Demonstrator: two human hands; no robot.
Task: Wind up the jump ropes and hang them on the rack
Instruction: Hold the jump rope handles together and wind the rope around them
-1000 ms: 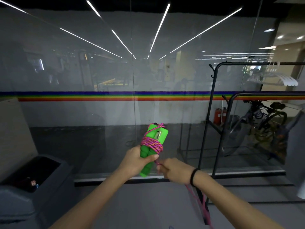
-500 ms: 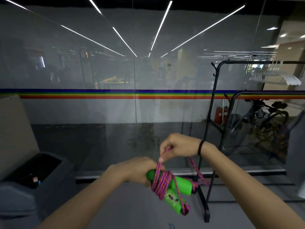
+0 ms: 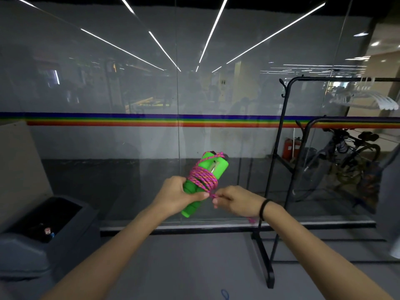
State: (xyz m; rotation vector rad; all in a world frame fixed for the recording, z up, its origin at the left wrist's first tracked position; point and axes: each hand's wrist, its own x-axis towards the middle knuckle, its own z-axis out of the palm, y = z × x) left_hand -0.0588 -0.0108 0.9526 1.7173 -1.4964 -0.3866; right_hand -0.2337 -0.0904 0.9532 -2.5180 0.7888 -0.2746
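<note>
Head view: your left hand grips the green handles, tilted up-right in midair (nothing carries them). Your right hand pinches the pink rope wound around them. The black rack stands right.

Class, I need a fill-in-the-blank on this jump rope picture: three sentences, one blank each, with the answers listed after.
1. The left hand grips the two ____ coloured handles.
2. The pink rope is wound around the ____.
3. The right hand, pinching the rope's end, wears a black band on its ____.

Missing words: green; handles; wrist
</note>
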